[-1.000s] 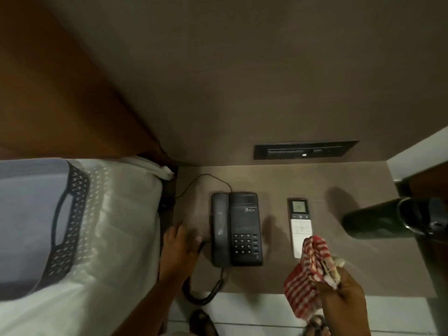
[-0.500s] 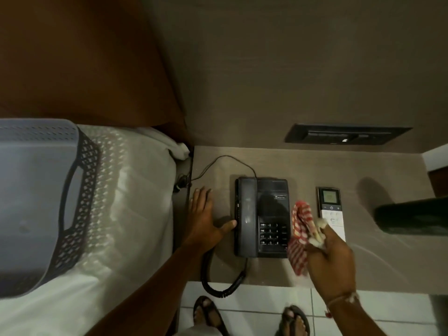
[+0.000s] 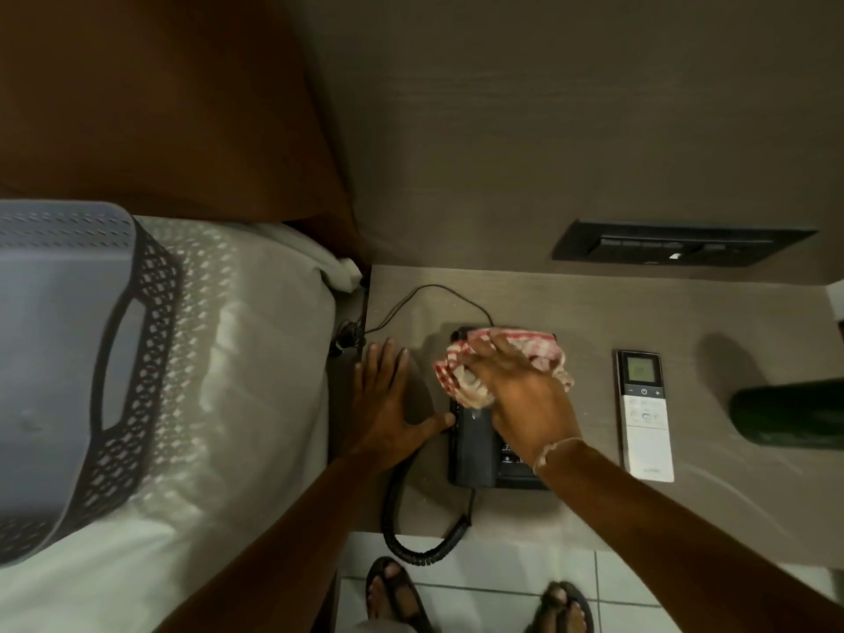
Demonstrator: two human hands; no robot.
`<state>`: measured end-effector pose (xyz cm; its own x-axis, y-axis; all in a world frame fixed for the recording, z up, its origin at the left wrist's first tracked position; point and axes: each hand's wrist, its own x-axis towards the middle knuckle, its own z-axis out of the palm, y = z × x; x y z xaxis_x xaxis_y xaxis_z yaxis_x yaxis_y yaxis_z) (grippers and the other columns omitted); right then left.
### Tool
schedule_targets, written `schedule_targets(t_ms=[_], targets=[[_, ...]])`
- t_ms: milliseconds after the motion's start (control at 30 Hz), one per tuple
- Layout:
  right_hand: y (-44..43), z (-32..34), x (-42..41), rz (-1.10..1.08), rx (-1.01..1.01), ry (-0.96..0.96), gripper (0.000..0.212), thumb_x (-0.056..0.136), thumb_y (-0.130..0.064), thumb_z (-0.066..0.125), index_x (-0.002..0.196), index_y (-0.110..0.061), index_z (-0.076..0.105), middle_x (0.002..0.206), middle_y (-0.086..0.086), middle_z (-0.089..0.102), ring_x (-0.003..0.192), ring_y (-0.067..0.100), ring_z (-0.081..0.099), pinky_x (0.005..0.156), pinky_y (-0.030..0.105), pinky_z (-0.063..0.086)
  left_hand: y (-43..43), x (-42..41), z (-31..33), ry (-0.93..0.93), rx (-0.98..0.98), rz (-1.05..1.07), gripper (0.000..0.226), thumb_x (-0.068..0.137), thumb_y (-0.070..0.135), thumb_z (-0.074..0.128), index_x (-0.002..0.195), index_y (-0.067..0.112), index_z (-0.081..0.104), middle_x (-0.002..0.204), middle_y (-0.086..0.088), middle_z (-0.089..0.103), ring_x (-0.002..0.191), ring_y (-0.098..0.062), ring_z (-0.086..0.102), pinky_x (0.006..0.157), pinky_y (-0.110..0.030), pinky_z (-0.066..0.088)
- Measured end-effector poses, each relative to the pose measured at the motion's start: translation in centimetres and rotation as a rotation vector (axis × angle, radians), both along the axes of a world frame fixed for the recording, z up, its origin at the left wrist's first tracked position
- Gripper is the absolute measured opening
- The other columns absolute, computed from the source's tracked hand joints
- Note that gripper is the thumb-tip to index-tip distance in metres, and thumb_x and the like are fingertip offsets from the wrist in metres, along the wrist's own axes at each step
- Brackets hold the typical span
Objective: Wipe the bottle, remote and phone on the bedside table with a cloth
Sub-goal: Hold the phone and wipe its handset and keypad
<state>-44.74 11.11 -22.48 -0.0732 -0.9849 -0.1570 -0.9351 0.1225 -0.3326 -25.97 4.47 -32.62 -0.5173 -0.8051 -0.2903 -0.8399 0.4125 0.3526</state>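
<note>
Grey-brown wood-grain wall panel (image 3: 571, 121) behind a matching bedside table (image 3: 730, 308); a dark switch panel (image 3: 680, 244) is set in the wall just above the tabletop. At left, a brown headboard (image 3: 160, 98) and white bedding (image 3: 246, 381) carrying a grey perforated basket (image 3: 59, 358). Pale tiled floor (image 3: 493, 587) below. Dim lighting.

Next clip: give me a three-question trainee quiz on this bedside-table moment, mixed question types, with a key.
1. True or false: the right hand presses the checked cloth onto the phone.
2. What is the left hand doing? A) lifting the handset B) resting flat on the table, thumb against the phone C) holding the remote
3. Fill in: the remote lies between the phone and the dark ____.

Key:
1. True
2. B
3. bottle
</note>
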Motion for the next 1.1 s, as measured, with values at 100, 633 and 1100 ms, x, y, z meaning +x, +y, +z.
schedule_targets(t_ms=[100,633,1100], targets=[[4.5,-0.4,1.1,0.071,-0.044,0.047,0.078,0.049,-0.002,0.085,0.122,-0.019,0.063,0.131,0.006,0.061,0.122,0.030,0.055,0.090,0.047,0.048,0.0,0.1,0.1,-0.025,0.018,-0.020,0.129,0.058,0.099,0.019,0.157,0.018,0.003,0.166,-0.008,-0.012,0.151,-0.028,-0.019,0.123,-0.052,-0.005],[0.0,2.9,-2.8,-0.161,-0.184,-0.029,0.077,0.060,0.006,0.072,0.128,-0.025,0.055,0.134,0.002,0.058,0.123,0.024,0.055,0.083,0.037,0.054,-0.4,-0.2,0.9,-0.009,0.085,-0.008,0.123,0.066,0.089,0.042,0.157,0.017,0.001,0.166,-0.007,-0.014,0.150,-0.026,-0.021,0.120,-0.045,-0.012],[16.8,-2.5,3.7,0.129,0.191,-0.248,0.049,0.067,-0.007,0.068,0.112,-0.025,0.070,0.115,-0.002,0.070,0.106,0.020,0.067,0.086,0.034,0.056,-1.0,-0.5,1.0,-0.115,0.147,-0.013,0.130,0.058,0.094,0.034,0.156,0.020,-0.006,0.165,-0.005,-0.020,0.149,-0.027,-0.025,0.120,-0.046,-0.012]])
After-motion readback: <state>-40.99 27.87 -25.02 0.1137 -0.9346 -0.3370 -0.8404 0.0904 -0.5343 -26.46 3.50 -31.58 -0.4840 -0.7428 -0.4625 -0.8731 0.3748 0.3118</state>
